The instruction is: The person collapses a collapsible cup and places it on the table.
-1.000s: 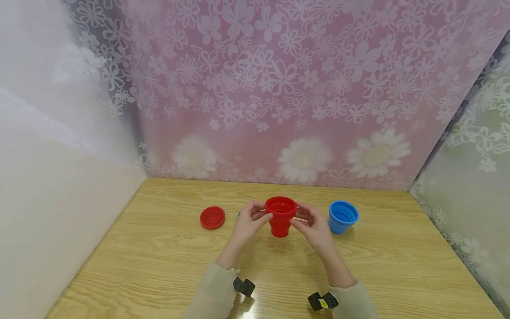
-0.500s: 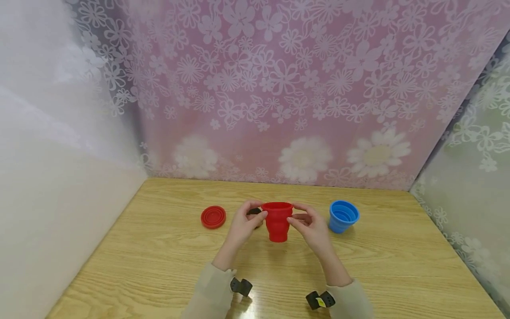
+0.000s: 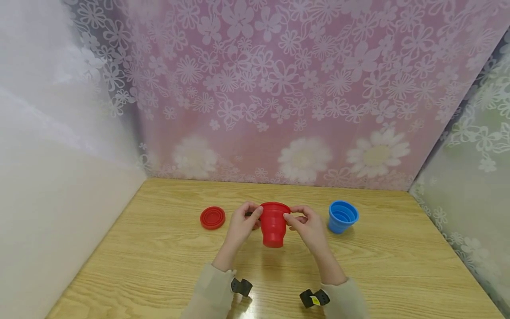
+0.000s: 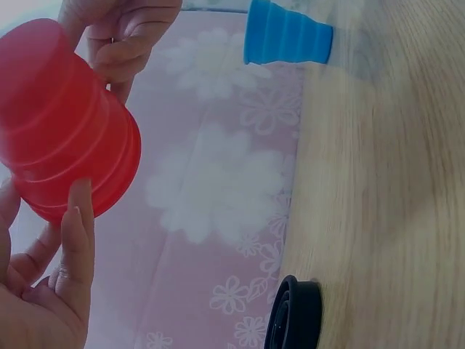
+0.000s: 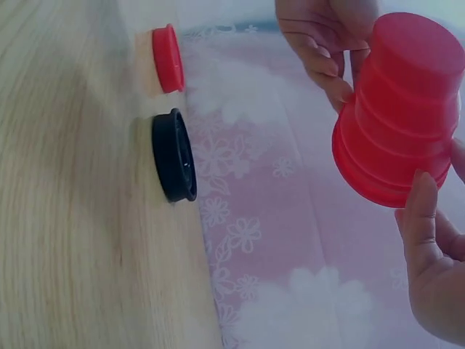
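Note:
A red collapsible cup (image 3: 273, 226), pulled out to full height, is held above the table between both hands. Its base tips toward me, and the stepped wall and bottom face show in the left wrist view on the cup (image 4: 62, 123). My left hand (image 3: 239, 228) pinches the rim on the left side with thumb and fingers. On the opposite side, my right hand (image 3: 311, 228) pinches the rim in the same way. The inside of the cup is hidden by its tilt. Some fingertips behind the rim are out of sight.
A blue collapsible cup (image 3: 342, 217) stands extended on the wooden table (image 3: 159, 257), to the right. A flattened red cup (image 3: 213, 217) lies at left. Beyond the left hand lies a flattened black cup (image 5: 173, 156), mostly hidden in the head view. A flowered curtain (image 3: 247, 110) hangs behind.
The red cup has tipped so that its base swings toward me and its opening turns away. Both hands have shifted slightly left with it, keeping their grip on the rim.

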